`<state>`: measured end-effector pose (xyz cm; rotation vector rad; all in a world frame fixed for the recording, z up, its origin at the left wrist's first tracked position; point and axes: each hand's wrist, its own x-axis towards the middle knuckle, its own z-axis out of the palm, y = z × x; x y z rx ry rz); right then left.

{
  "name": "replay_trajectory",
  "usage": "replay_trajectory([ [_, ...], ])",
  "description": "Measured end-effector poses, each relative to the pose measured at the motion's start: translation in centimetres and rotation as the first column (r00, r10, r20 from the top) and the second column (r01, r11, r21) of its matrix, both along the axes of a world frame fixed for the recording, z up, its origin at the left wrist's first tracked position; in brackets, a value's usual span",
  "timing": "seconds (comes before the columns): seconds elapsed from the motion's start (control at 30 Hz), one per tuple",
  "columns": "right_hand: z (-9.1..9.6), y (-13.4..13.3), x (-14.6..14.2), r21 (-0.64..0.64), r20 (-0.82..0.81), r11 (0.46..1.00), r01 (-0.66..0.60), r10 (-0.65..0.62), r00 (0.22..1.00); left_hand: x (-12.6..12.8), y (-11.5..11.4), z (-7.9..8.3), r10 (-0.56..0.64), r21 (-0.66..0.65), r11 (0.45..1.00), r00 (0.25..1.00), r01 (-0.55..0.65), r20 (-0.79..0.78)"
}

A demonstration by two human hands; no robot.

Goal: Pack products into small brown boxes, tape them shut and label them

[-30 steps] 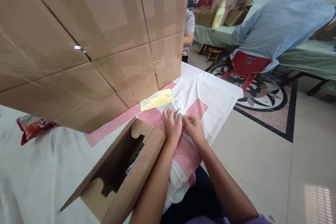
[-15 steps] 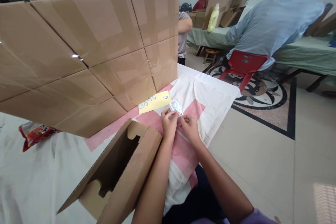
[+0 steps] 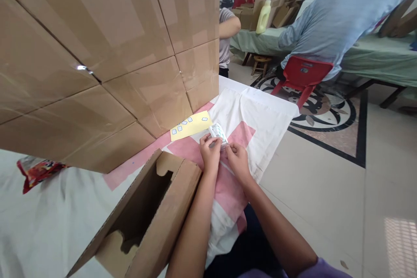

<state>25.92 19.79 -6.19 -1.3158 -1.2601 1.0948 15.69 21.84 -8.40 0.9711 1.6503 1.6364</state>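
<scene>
Both of my hands meet over the pink and white cloth on the table. My left hand and my right hand are closed, pinching a small white packet with green print between their fingertips. Just beyond the packet lies a yellow sheet with several small white stickers on it. An open brown cardboard box lies on its side under my left forearm.
A tall wall of taped cardboard boxes stands to the left and behind. A red snack wrapper lies at the far left. The table edge runs at right, with tiled floor beyond. Other people work at green tables near a red chair.
My hands and the packet stay together in nearly the same spot; only my head has shifted slightly, moving the view.
</scene>
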Motion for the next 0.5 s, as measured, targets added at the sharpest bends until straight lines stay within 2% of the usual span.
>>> replay_trajectory([
  [0.1, 0.4, -0.3, 0.3, -0.068, -0.036, 0.998, 0.007, -0.01, 0.999, 0.0, 0.0, -0.1, -0.009, -0.005, 1.0, 0.999, 0.009, 0.037],
  [0.2, 0.9, -0.4, 0.5, -0.172, -0.165, 0.98, -0.099, 0.07, 0.984, 0.2, 0.0, 0.1, -0.016, -0.016, 1.0, 0.996, 0.017, 0.088],
  [0.3, 1.2, -0.5, 0.6, -0.213, -0.304, 0.959, -0.19, 0.119, 0.945, 0.4, 0.0, 0.4, -0.017, -0.026, 0.999, 0.99, 0.02, 0.142],
  [0.4, 1.1, -0.3, 0.4, -0.238, -0.408, 0.95, -0.202, 0.091, 0.908, 0.6, 0.0, 0.7, -0.016, -0.028, 0.999, 0.983, 0.021, 0.183],
  [0.5, 0.8, 0.1, -0.3, -0.266, -0.446, 0.947, -0.182, 0.046, 0.894, 0.7, 0.0, 0.8, -0.01, -0.026, 1.0, 0.98, 0.015, 0.198],
])
